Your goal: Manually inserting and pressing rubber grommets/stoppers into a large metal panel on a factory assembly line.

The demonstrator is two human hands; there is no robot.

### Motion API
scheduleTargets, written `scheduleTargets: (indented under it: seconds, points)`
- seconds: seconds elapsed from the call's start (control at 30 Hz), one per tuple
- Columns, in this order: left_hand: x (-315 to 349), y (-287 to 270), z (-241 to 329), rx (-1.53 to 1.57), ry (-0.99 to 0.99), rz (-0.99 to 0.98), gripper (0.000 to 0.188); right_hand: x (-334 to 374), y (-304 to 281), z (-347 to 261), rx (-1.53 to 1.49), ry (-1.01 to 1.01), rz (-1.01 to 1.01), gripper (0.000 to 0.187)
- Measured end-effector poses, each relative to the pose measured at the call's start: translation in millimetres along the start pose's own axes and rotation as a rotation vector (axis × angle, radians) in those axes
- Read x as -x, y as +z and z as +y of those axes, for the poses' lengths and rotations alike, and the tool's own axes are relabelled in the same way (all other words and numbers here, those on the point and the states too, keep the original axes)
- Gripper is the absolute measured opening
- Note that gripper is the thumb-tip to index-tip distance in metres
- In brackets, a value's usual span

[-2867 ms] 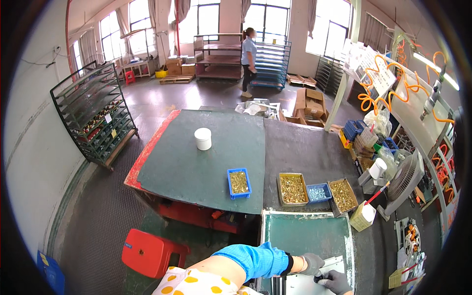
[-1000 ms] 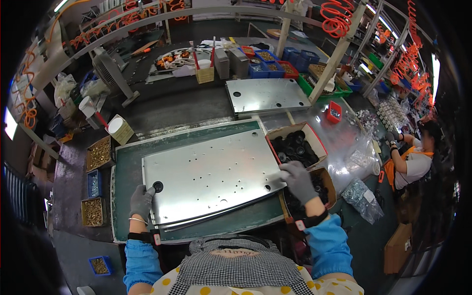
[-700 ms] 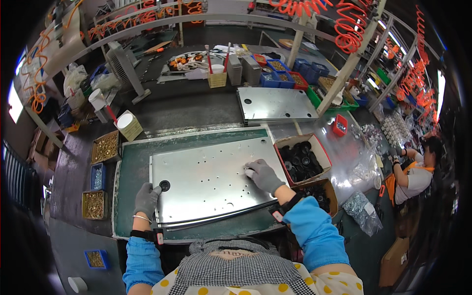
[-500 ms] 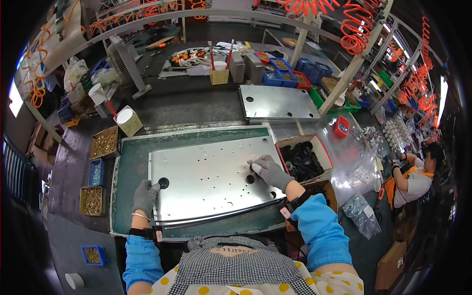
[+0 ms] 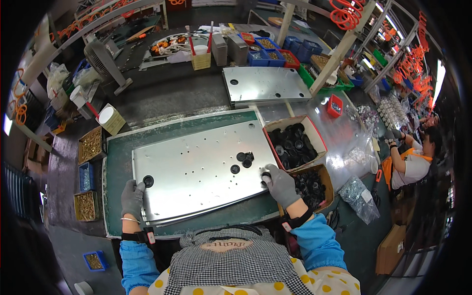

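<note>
A flat silver metal panel (image 5: pixel 196 172) with small holes lies at a slant in front of me, on top of at least one more sheet. My left hand (image 5: pixel 132 198), in a grey glove, grips its left edge beside a black round grommet (image 5: pixel 148 181) seated near that edge. At the panel's right edge, my gloved right hand (image 5: pixel 283 188) is closed, with a black grommet (image 5: pixel 266 177) pinched at its fingertips. Several loose black grommets (image 5: pixel 235 169) lie together on the right part of the panel.
Right of the panel stand two boxes of black grommets, one red-rimmed (image 5: pixel 322 140) and one brown (image 5: pixel 328 182). More panels (image 5: pixel 265 83) are stacked behind. Small bins of fasteners (image 5: pixel 91 145) line the left side. A co-worker (image 5: pixel 410 164) is at the far right.
My right hand has moved toward me, from the panel's upper right to its lower right edge. A small cluster of loose grommets now shows where it was. My left hand stays at the left edge.
</note>
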State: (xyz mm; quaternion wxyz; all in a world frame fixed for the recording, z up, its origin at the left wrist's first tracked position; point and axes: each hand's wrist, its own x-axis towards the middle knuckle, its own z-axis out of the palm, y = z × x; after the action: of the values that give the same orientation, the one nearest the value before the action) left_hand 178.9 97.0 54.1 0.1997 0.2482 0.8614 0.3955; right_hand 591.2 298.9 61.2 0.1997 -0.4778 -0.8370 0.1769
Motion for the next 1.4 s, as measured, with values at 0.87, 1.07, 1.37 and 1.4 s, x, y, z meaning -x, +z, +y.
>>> scheduleTargets:
  seconds: [0.87,1.07,1.37,1.4]
  points:
    - [-14.4,-0.5,-33.5,-0.315,0.182,-0.015,0.055,25.3,2.6,-37.4,0.152,0.202,0.010,0.021]
    - [-18.2,4.4,-25.0,-0.334,0.057,-0.074,0.056,12.3,-12.1,-45.7,0.117,0.378,-0.208,0.025]
    - [-21.8,3.5,-17.7,-0.364,0.010,-0.112,0.058,-0.5,-10.3,-20.0,0.200,0.129,-0.328,0.027]
    - [-22.2,3.5,-18.4,-0.363,0.004,-0.119,0.058,-1.3,-12.4,-13.3,0.212,0.020,-0.345,0.027]
